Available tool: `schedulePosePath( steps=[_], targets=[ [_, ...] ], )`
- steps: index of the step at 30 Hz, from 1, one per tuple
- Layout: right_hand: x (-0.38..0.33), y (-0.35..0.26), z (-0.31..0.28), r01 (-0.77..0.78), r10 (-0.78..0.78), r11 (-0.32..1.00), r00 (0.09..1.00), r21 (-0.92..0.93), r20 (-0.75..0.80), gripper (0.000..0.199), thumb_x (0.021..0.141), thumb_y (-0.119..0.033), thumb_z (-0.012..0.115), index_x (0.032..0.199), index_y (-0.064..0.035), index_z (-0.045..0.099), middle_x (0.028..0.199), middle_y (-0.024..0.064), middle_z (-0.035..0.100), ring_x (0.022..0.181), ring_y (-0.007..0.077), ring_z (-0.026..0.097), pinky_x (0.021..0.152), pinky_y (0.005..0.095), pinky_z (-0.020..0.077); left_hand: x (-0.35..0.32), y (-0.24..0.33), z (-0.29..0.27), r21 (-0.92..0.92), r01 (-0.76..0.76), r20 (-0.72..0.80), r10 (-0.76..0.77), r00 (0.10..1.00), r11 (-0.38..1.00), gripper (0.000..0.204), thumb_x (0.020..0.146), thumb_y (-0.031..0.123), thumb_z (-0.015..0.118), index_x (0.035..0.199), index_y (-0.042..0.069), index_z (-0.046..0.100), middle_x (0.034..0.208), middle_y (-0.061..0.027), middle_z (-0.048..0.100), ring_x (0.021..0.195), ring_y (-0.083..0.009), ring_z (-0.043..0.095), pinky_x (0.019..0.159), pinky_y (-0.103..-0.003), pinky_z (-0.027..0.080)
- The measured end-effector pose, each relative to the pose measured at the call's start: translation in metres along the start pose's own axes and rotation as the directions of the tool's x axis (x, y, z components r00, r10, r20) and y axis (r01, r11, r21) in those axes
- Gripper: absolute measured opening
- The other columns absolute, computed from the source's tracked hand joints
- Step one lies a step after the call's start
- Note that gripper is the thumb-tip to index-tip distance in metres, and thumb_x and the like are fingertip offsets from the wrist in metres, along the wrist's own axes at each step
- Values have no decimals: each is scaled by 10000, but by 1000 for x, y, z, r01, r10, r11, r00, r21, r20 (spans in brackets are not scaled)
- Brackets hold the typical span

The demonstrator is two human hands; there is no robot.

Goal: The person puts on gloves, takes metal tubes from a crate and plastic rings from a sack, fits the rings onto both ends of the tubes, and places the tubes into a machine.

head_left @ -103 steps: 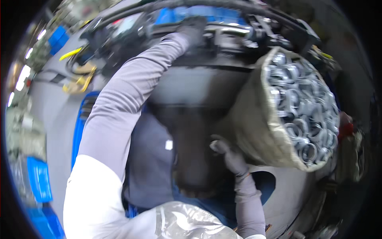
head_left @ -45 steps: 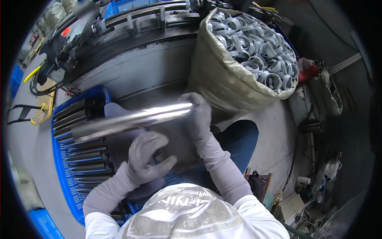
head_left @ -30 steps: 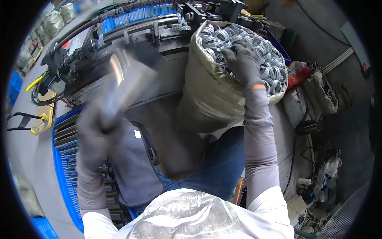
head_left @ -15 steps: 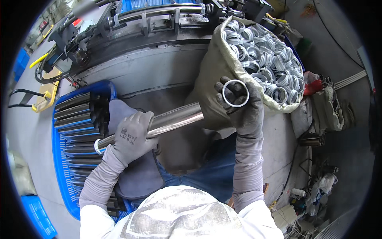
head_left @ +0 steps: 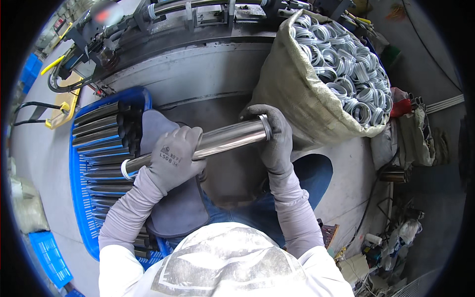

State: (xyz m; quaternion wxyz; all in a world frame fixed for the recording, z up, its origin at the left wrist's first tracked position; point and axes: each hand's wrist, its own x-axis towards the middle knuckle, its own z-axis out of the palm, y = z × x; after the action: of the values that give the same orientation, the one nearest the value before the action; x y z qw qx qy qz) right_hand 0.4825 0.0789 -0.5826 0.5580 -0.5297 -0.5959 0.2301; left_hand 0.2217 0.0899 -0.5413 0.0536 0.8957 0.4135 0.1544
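Observation:
A shiny metal tube lies across in front of me, its right end a little higher than its left. My left hand, in a grey glove, is wrapped round it left of the middle. A pale ring sits round the tube's left end. At the right end, my right hand, in a darker-stained grey glove, closes on another light metal ring, which is up against the tube's mouth. How far that ring sits over the tube is partly hidden by my fingers.
A large woven sack full of loose metal rings stands at the far right. On the left, a blue basket holds several dark shiny tubes. A machine bench runs along the back. A grey padded surface lies below my left hand.
My right hand has come down and left from the sack's edge, bringing its ring to the tube's right end. My left hand and the tube have shifted slightly right in the picture.

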Motion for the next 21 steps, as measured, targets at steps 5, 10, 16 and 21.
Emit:
schedulePosePath(
  steps=[5,10,16,21],
  targets=[
    [-5,-4,13,-88,93,991,994,97,-52,222,1024,-97,545,1112,-27,737,1117,113,748,1014,285,715,895,379,547,2,-2,1,0,5,65,-5,998,1000,472,708,282,837,1046,89,568,916,-104,632,903,-303,686,781,-439,525],
    [-9,-10,13,-234,249,953,967,191,-58,340,1080,-194,513,1005,62,723,978,114,745,889,187,720,844,319,566,5,-1,2,74,-33,159,21,987,997,527,708,319,904,1027,87,555,932,-94,634,903,-301,690,792,-435,531],
    [-4,0,13,-291,330,902,941,319,-76,333,1096,-187,513,1074,62,734,1016,116,753,936,173,696,884,301,536,9,0,-3,13,-44,133,42,990,999,657,725,322,889,1230,25,591,1067,-144,663,1040,-331,670,895,-458,525],
    [44,-38,-58,72,-83,995,978,-64,-192,321,1019,-166,710,1291,3,690,1231,166,722,1147,285,690,997,382,531,-17,-18,-15,-8,25,91,-24,996,1000,718,739,292,835,1344,15,567,1185,-193,666,1136,-370,640,982,-495,494]
  ],
)
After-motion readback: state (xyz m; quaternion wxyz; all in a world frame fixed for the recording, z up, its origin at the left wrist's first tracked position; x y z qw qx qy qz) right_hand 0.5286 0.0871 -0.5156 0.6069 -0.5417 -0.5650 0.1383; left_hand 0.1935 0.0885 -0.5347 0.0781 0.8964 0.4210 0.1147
